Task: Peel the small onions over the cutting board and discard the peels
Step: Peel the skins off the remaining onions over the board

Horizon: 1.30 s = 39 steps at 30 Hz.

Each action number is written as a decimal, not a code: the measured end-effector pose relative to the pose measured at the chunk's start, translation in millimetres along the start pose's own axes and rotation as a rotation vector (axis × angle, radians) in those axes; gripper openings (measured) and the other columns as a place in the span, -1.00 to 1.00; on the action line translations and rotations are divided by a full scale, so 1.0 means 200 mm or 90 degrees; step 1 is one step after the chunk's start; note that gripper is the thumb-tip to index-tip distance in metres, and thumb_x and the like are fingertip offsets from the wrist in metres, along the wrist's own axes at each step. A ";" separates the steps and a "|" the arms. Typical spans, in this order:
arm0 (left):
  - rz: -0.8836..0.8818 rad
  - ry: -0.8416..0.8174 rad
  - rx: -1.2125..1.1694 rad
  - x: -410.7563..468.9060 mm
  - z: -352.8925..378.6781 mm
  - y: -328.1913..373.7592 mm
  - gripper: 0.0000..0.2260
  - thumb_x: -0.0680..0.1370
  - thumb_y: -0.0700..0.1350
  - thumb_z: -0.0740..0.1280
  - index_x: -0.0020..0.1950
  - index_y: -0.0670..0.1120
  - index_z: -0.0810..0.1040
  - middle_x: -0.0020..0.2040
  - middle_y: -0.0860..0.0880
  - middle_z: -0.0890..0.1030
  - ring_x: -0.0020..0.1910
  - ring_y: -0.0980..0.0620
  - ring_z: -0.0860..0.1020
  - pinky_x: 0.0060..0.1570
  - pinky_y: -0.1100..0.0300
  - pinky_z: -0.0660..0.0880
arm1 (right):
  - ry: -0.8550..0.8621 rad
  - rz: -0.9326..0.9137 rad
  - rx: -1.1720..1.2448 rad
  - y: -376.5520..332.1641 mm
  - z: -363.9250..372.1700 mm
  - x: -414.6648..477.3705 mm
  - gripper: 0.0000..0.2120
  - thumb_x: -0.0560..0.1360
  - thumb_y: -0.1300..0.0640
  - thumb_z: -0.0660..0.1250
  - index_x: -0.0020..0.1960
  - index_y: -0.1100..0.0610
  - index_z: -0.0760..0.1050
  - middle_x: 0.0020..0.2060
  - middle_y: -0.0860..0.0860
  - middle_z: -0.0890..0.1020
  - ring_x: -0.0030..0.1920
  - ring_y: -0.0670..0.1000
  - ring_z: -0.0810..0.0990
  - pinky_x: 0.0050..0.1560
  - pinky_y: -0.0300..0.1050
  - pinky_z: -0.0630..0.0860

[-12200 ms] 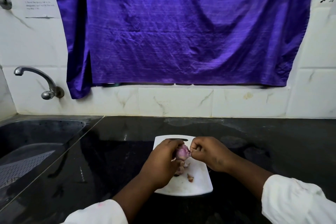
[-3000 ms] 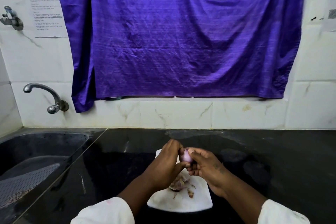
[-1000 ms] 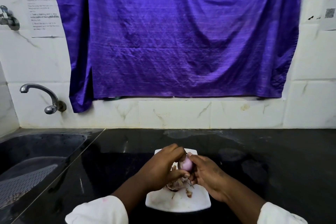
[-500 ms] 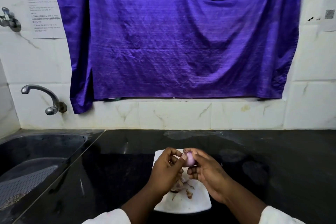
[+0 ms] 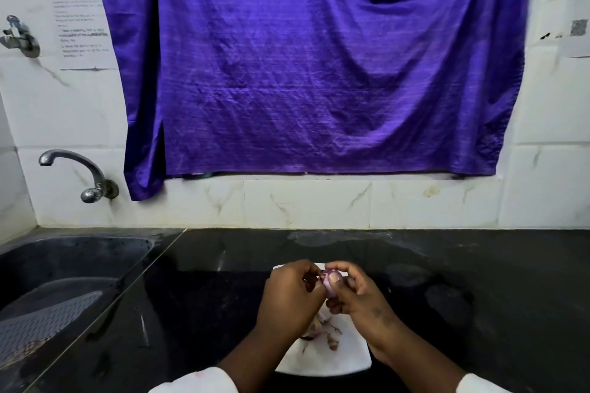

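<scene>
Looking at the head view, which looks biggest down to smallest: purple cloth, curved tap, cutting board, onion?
1. purple cloth
2. cutting board, partly hidden
3. curved tap, farther away, so its order against the board is unsure
4. onion

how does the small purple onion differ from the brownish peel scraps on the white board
The small purple onion is round, smooth and pale; the brownish peel scraps are thin and ragged. The onion is held between left hand and right hand; the scraps lie on the white cutting board.
</scene>
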<state>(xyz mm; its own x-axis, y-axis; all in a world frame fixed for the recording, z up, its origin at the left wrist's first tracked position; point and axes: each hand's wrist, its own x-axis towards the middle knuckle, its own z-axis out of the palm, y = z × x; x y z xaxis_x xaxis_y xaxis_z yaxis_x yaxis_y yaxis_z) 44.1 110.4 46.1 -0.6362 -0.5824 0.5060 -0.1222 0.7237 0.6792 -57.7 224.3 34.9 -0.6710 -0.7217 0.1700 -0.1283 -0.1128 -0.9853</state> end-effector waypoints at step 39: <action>0.111 0.021 0.087 0.01 0.01 -0.02 -0.88 0.52 -0.03 0.35 -0.10 0.05 0.69 -0.27 0.14 0.65 -0.24 0.15 0.58 -0.26 0.24 0.52 | 0.023 -0.068 -0.014 0.06 0.02 0.04 -0.88 0.61 0.04 0.35 0.12 -0.10 0.62 -0.04 0.06 0.72 -0.11 0.02 0.68 -0.13 -0.09 0.63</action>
<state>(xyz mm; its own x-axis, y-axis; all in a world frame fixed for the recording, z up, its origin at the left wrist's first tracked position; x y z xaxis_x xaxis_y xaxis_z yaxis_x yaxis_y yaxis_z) 41.1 107.0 43.2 -0.6324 -0.4536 0.6280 -0.1159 0.8569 0.5023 -62.5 214.8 25.3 -0.6781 -0.6814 0.2755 -0.2170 -0.1725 -0.9608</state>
